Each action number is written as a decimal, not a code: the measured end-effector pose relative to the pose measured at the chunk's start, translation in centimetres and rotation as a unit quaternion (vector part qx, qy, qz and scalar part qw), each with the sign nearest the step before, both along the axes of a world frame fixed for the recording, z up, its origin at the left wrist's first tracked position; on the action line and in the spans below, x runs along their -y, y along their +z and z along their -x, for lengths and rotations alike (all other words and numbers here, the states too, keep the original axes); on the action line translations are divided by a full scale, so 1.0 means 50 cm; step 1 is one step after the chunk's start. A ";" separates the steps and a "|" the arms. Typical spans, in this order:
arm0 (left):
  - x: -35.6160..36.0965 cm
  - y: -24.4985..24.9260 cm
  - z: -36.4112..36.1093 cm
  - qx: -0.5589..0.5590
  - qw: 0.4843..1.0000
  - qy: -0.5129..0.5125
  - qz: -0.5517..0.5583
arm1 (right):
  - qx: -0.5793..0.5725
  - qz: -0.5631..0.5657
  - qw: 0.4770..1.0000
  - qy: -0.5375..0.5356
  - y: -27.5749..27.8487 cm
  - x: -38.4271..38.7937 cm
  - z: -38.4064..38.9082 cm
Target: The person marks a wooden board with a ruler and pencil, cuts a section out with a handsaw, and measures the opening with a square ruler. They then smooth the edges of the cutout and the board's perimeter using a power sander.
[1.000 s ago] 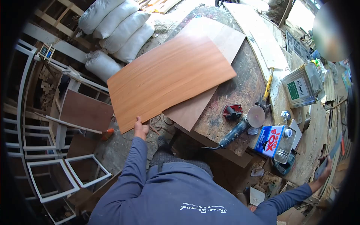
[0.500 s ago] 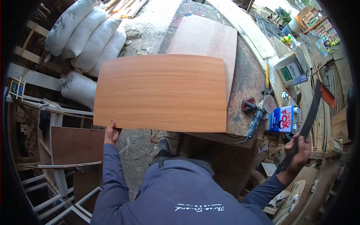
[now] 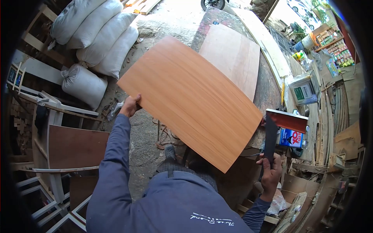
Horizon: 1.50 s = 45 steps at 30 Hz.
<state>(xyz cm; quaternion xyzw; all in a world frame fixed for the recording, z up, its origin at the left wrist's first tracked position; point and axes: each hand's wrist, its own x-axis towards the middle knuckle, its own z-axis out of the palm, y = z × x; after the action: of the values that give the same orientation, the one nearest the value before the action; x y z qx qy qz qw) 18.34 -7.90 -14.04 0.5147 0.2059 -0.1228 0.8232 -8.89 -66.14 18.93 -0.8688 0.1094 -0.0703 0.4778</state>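
Note:
A wood-grain panel (image 3: pixel 190 105) is held at a slant, its lower right corner hanging off the workbench (image 3: pixel 268 91). My left hand (image 3: pixel 131 105) grips the panel's lower left edge, thumb on top. In my right hand (image 3: pixel 271 171), fingers wrapped round it, is the dark handle of a tool (image 3: pixel 271 136) with a red and white head (image 3: pixel 289 120). The tool's head is beside the panel's right corner; whether they touch I cannot tell. A paler board (image 3: pixel 233 52) lies on the bench behind the panel.
White sacks (image 3: pixel 83 83) are piled at the upper left, above white frames (image 3: pixel 58 186). Right of the bench stand a blue can (image 3: pixel 289 136) and a square metal tin (image 3: pixel 305 91). Long boards (image 3: pixel 268 46) run along the bench's right side.
The panel has turned clockwise, its right end lower and its left end raised. My right hand has moved left with the tool, whose head is now near the panel's right corner.

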 end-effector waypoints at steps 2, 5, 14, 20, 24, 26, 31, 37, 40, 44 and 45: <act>0.021 -0.022 -0.051 0.008 0.999 0.005 -0.036 | -0.010 -0.016 1.000 0.004 0.006 -0.026 0.004; 0.032 -0.065 -0.120 -0.029 0.994 0.062 -0.084 | -0.048 -0.051 0.998 0.002 0.000 -0.040 0.008; 0.218 -0.010 0.099 -0.074 0.871 0.271 -0.403 | -0.095 -0.265 0.956 0.078 -0.014 -0.111 -0.115; 0.485 0.380 0.348 -0.058 0.965 -0.231 0.108 | -0.051 -0.058 0.985 0.152 -0.142 -0.198 -0.229; 0.484 0.507 0.383 0.070 0.939 -0.334 -0.035 | 0.021 0.042 0.964 0.260 -0.197 -0.289 -0.248; 0.455 0.443 0.369 0.071 0.941 -0.324 -0.072 | -0.067 0.009 0.954 0.291 -0.123 -0.312 -0.262; 0.295 0.346 0.355 0.073 0.945 -0.295 0.121 | 0.272 0.281 0.867 0.308 -0.023 -0.227 -0.415; 0.140 0.187 0.326 0.054 0.892 -0.315 0.320 | -0.176 0.067 0.803 0.566 0.039 -0.382 -0.544; 0.082 0.112 0.283 0.074 0.868 -0.347 0.347 | -0.255 0.083 0.737 0.620 0.072 -0.556 -0.573; 0.031 0.033 0.254 0.107 0.874 -0.282 0.381 | -0.264 0.178 0.570 0.757 0.066 -0.725 -0.621; 0.020 0.021 0.254 0.119 0.873 -0.256 0.397 | -0.262 0.189 0.568 0.757 0.059 -0.744 -0.622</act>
<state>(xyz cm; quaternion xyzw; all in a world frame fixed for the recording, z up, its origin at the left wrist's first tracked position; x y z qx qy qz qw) 5.64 -8.87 -12.97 0.1903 -0.0984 -0.3385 0.9163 22.20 -28.93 21.87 -0.6852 -0.4832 0.5288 0.1314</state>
